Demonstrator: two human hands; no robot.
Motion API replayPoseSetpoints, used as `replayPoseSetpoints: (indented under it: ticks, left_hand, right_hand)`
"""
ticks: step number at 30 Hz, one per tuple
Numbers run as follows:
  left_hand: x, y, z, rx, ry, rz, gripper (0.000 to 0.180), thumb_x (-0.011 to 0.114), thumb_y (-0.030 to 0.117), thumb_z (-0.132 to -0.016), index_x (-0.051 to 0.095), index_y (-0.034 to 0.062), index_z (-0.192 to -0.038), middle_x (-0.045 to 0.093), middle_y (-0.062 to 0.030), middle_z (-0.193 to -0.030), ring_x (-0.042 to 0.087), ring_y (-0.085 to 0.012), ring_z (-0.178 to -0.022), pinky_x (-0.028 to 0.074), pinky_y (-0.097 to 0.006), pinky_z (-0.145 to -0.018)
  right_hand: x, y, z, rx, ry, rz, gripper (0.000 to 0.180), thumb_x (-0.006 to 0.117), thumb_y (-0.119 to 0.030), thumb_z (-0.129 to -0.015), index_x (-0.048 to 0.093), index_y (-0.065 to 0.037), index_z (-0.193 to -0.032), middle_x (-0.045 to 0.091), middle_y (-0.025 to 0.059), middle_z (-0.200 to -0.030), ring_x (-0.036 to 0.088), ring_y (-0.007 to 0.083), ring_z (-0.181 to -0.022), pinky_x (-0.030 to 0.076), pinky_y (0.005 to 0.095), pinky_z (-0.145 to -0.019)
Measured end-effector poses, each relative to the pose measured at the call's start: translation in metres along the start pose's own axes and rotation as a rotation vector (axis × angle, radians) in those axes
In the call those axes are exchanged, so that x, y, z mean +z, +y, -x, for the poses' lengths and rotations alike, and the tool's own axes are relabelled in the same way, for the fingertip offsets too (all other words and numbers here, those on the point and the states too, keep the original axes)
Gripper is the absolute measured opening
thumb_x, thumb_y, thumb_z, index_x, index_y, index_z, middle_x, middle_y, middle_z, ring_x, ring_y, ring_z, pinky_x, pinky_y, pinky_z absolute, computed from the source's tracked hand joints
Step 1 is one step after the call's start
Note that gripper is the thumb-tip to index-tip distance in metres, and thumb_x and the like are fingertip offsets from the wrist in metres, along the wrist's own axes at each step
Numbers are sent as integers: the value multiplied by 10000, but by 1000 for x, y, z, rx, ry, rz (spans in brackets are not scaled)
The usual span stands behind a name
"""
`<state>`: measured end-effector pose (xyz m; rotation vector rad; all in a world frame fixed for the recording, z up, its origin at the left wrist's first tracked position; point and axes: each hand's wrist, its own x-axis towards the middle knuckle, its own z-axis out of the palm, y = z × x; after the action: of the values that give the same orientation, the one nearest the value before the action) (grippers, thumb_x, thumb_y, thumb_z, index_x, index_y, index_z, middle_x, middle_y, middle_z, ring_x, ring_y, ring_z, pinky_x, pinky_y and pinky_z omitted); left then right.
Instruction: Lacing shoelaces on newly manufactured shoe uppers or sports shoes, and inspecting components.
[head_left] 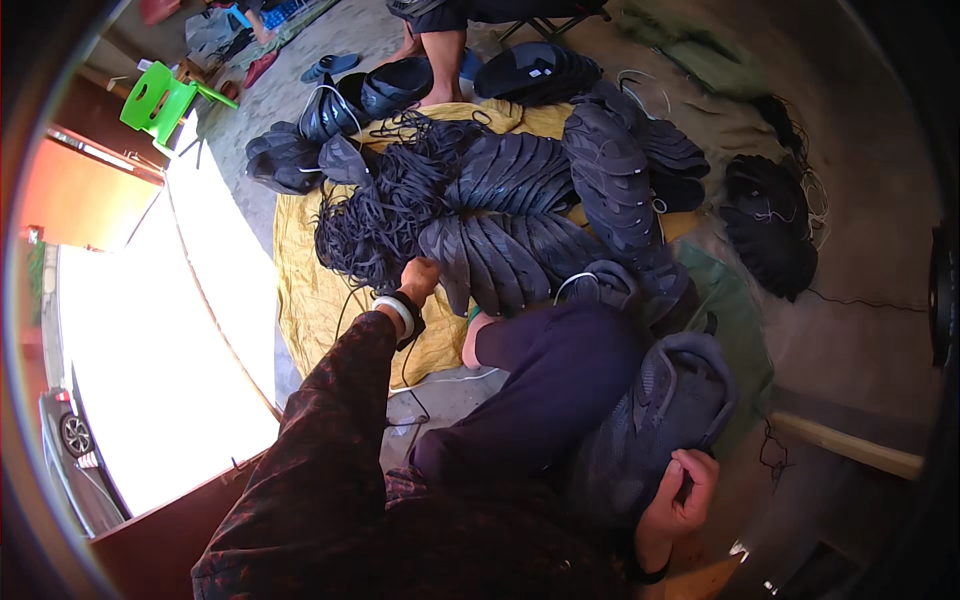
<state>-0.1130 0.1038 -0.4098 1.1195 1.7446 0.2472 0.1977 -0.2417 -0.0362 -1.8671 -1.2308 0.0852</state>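
My left hand [420, 278] reaches forward, its fingers closed, at the near edge of a tangled heap of dark shoelaces [375, 225]. Whatever it grips is hidden. Right beside it begins a row of dark grey shoe uppers [510, 255], stacked overlapping. Across my right thigh lies a single dark grey shoe upper [685, 385], its collar opening facing up. Just beyond its near right side is my right hand [682, 495], thumb and fingers curled together in a pinch. Anything between those fingertips is too small to make out.
A yellow cloth [310, 290] lies under the heap and stacks. More dark uppers [768, 225] lie at the right. Opposite sits another person, a bare leg [445, 65] showing. A green chair [160, 105] stands at the far left, near the bright doorway. A wooden bar [850, 445] is at the right.
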Motion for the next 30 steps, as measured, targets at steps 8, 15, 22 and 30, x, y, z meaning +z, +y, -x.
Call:
replayPoseSetpoints:
  ticks: [8, 15, 22, 30]
  left_hand:
    - [-38, -19, -34, 40, 296, 133, 252, 654, 228, -900, 775, 47, -1027, 736, -89, -804, 717, -213, -713, 552, -329, -659]
    - [-51, 40, -72, 2, 150, 524, 300, 690, 244, -952, 703, -23, -1088, 701, -77, -808, 663, -193, -660, 517, -323, -612]
    - [-37, 28, -110, 43, 234, 580, 445, 718, 347, -920, 634, -22, -1153, 671, -107, -872, 648, -254, -737, 538, -371, -720]
    - [-52, 14, -125, -104, 203, 675, 219, 702, 237, -882, 648, 52, -985, 659, -79, -871, 664, -245, -733, 536, -375, -654]
  right_hand:
    - [-2, 12, 6, 68, -66, 139, 131, 545, 51, -946, 617, 37, -1054, 606, 139, -1033, 595, 231, -948, 487, 315, -855]
    - [1, -4, -9, 7, -76, 248, 144, 656, -90, -964, 684, 39, -1022, 669, 187, -974, 634, 341, -859, 513, 410, -763]
    - [5, -6, -19, -26, -86, 298, 140, 657, -92, -964, 684, 38, -1009, 662, 182, -959, 629, 332, -844, 513, 401, -748]
    - [6, -5, -17, -31, -64, 273, 148, 660, -102, -967, 684, 40, -1001, 658, 183, -959, 626, 328, -834, 511, 396, -726]
